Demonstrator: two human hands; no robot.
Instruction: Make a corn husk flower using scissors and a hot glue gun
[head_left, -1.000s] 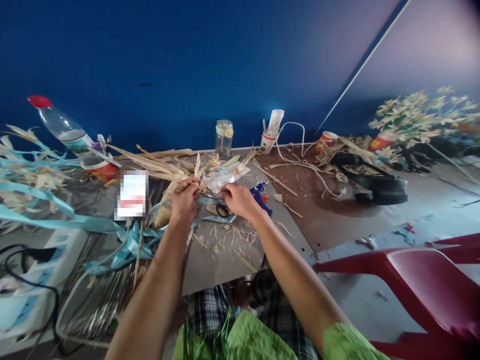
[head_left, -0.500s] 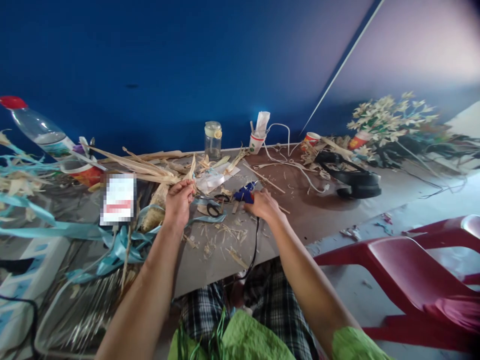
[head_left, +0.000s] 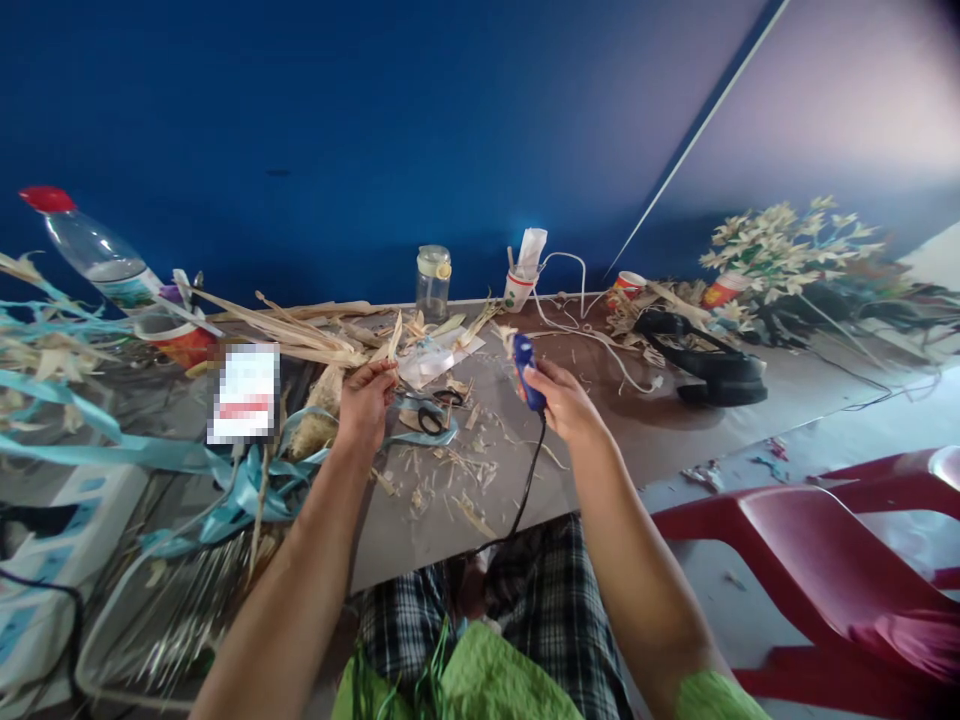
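Note:
My right hand (head_left: 568, 398) is closed round the handle of a blue hot glue gun (head_left: 531, 372), raised over the table with its black cord hanging down. My left hand (head_left: 367, 400) pinches a pale strip of corn husk (head_left: 395, 338) that points upward from the fingertips. Between the hands lie black-handled scissors (head_left: 431, 420) on a bit of light blue ribbon. A white sheet with clear film (head_left: 435, 362) rests just behind them. Dry husk scraps (head_left: 466, 465) are scattered over the table in front.
A lidded clear jar (head_left: 433, 285) and a paper cup (head_left: 517, 290) stand at the wall. Left are a plastic bottle (head_left: 105, 260), a phone (head_left: 244, 393) and blue ribbons (head_left: 255, 485). Black headphones (head_left: 705, 365) and husk flowers (head_left: 787, 245) lie right; a red chair (head_left: 817, 550) stands beside the table.
My right hand has lifted the glue gun off the table, turning it more upright and moving slightly right. My left hand stays in nearly the same place with the husk strip.

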